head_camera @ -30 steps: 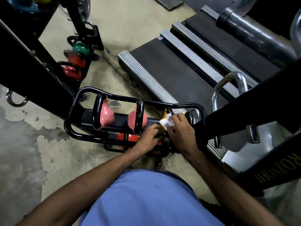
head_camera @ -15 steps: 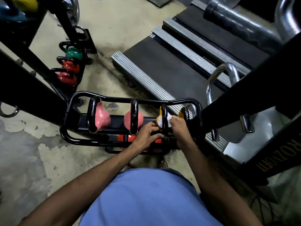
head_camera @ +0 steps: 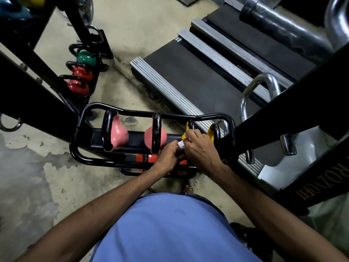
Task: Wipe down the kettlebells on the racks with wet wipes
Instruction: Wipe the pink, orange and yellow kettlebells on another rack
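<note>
Right grip (head_camera: 200, 146) is clamped on a white wet wipe (head_camera: 181, 144) and presses it against the yellow kettlebell (head_camera: 184, 136) on the upper tier of the black rack (head_camera: 136, 114). Left grip (head_camera: 167, 157), at 8 o'clock and touching the right, is curled at the kettlebell's near side; whether it clamps anything cannot be told. At 3 o'clock is a second yellow kettlebell (head_camera: 210, 131). At 9 o'clock are two pink kettlebells (head_camera: 119, 135), with orange kettlebells (head_camera: 140, 157) on the tier beneath. A treadmill (head_camera: 188, 78) lies at 12 o'clock.
</note>
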`<state>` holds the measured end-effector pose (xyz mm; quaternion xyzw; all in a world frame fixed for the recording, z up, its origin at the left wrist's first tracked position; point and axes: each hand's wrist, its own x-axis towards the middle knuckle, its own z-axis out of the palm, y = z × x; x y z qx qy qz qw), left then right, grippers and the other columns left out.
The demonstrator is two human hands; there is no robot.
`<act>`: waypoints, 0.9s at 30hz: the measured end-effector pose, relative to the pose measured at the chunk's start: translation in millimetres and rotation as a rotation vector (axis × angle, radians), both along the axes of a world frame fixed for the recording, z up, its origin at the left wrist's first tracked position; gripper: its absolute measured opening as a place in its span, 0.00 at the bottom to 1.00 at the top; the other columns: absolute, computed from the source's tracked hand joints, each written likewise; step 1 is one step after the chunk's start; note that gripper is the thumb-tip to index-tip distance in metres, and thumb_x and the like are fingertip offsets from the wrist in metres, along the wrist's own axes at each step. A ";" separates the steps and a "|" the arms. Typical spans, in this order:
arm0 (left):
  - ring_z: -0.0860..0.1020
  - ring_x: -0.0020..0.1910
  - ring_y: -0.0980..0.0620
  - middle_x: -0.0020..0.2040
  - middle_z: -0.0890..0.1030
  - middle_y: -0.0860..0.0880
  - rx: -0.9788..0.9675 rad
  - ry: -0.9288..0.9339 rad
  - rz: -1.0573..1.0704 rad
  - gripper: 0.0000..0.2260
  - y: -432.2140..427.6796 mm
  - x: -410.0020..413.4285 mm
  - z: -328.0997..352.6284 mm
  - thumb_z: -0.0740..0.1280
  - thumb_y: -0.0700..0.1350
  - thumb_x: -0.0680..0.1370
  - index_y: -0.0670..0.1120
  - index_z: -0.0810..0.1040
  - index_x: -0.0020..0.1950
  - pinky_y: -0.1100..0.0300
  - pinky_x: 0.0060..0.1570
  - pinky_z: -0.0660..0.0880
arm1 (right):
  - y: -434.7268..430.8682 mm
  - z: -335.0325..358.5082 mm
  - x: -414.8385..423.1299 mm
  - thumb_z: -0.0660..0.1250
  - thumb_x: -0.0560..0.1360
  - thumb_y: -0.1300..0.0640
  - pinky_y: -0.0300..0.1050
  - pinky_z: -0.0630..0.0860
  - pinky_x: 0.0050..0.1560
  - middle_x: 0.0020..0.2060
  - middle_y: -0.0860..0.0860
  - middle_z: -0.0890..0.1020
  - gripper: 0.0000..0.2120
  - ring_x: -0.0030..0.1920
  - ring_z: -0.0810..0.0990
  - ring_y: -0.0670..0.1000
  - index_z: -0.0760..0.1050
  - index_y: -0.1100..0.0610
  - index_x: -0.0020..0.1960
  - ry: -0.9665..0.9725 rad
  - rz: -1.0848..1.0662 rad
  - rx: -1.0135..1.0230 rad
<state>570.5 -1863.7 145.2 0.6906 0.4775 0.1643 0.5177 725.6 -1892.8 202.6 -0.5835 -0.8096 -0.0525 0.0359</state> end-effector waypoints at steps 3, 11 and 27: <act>0.81 0.52 0.44 0.51 0.80 0.45 0.050 0.023 -0.031 0.11 -0.1 1.6 4.5 0.75 0.47 0.75 0.47 0.82 0.55 0.43 0.52 0.79 | -10.1 -1.3 4.3 0.72 0.72 0.61 0.50 0.78 0.38 0.51 0.56 0.76 0.06 0.48 0.75 0.55 0.79 0.61 0.49 0.191 -0.019 -0.021; 0.77 0.53 0.58 0.53 0.78 0.53 0.063 0.012 -0.091 0.13 1.9 -1.9 10.4 0.77 0.48 0.75 0.49 0.87 0.59 0.69 0.52 0.71 | -38.6 -5.3 -23.6 0.63 0.80 0.61 0.50 0.71 0.39 0.38 0.50 0.78 0.06 0.38 0.77 0.53 0.73 0.53 0.46 0.992 -0.787 0.030; 0.77 0.62 0.52 0.65 0.78 0.49 0.508 0.106 -0.247 0.17 59.5 19.5 96.8 0.71 0.38 0.78 0.48 0.83 0.66 0.58 0.61 0.75 | -49.1 6.4 -20.7 0.71 0.75 0.60 0.49 0.77 0.38 0.52 0.49 0.77 0.08 0.46 0.79 0.50 0.76 0.53 0.51 0.731 -0.535 0.073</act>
